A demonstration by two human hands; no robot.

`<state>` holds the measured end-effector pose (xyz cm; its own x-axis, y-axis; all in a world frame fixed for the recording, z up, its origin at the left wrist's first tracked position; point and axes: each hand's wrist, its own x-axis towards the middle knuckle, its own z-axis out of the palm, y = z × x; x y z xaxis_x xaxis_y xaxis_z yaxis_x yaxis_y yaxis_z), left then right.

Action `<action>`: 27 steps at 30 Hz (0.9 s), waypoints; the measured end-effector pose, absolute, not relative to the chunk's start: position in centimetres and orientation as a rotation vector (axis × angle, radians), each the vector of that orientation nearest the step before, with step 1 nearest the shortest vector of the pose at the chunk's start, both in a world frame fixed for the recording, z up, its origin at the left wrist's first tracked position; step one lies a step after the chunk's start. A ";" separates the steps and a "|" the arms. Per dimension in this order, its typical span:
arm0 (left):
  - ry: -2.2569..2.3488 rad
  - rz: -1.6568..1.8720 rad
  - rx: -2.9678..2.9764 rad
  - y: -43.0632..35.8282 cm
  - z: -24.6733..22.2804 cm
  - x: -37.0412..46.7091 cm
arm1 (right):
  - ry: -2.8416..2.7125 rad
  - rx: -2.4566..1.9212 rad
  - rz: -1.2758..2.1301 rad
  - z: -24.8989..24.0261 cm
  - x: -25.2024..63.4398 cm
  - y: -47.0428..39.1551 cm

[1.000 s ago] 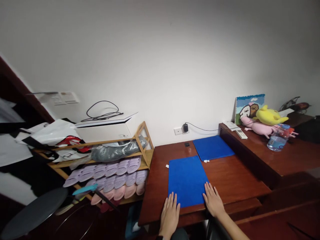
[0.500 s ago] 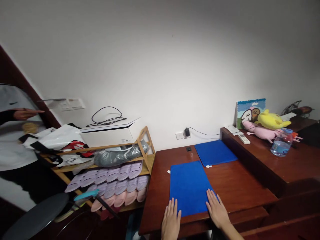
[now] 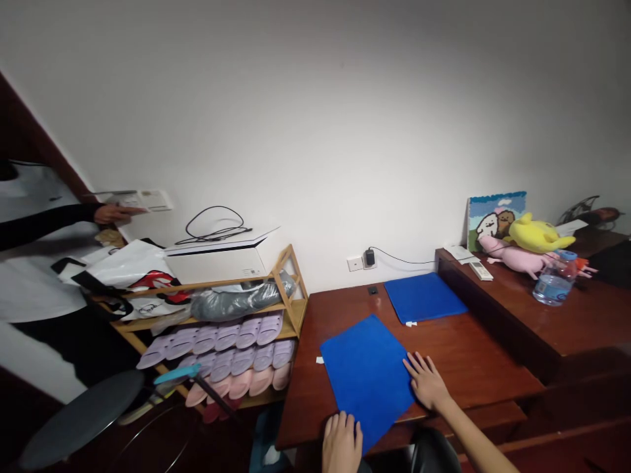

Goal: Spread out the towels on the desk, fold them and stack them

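A blue cloth (image 3: 369, 378) lies flat and turned at an angle on the brown desk (image 3: 458, 368), its near corner hanging over the front edge. My left hand (image 3: 342, 441) rests at the cloth's lower left edge, palm down, fingers extended. On the right edge of the cloth, my right hand (image 3: 428, 382) lies with its fingers spread. A second blue cloth (image 3: 424, 297) is flat farther back, with a white tag at its front edge.
Left of the desk stands a wooden rack (image 3: 296, 302) with slippers, bags and a white box (image 3: 217, 263). The raised right section holds a bottle (image 3: 555, 282), plush toys (image 3: 537, 233) and a remote (image 3: 480, 270). A person (image 3: 44, 243) stands far left, arm extended.
The near blue cloth has rotated, and its near corner has come over the desk edge. My right hand has shifted slightly up. The person's arm at the left reaches farther right.
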<state>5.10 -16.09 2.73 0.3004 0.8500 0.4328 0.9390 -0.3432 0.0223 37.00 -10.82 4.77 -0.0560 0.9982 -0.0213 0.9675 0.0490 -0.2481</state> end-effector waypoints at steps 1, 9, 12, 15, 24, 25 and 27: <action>-1.647 -0.557 -2.360 -15.9 3.4 5.5 | -2.087 -2.117 0.241 4.9 36.1 -10.5; -1.509 -0.460 -2.709 -9.8 4.2 6.9 | -1.658 -2.286 0.113 -2.8 27.2 -12.1; -1.644 -0.356 -2.723 -9.5 2.7 7.6 | -1.774 -2.217 0.165 -2.5 28.3 -11.5; -1.843 -0.358 -2.615 -11.1 1.5 9.4 | -1.952 -2.127 0.311 0.6 31.4 -9.6; -1.843 -0.474 -2.560 -12.5 3.3 13.6 | -1.913 -2.233 0.350 3.4 34.4 -7.4; -1.772 -0.483 -2.611 -11.8 3.7 13.1 | -1.875 -2.257 0.332 2.7 34.1 -7.8; -1.694 -0.449 -2.692 -10.2 4.0 11.9 | -1.883 -2.247 0.311 1.5 33.8 -8.4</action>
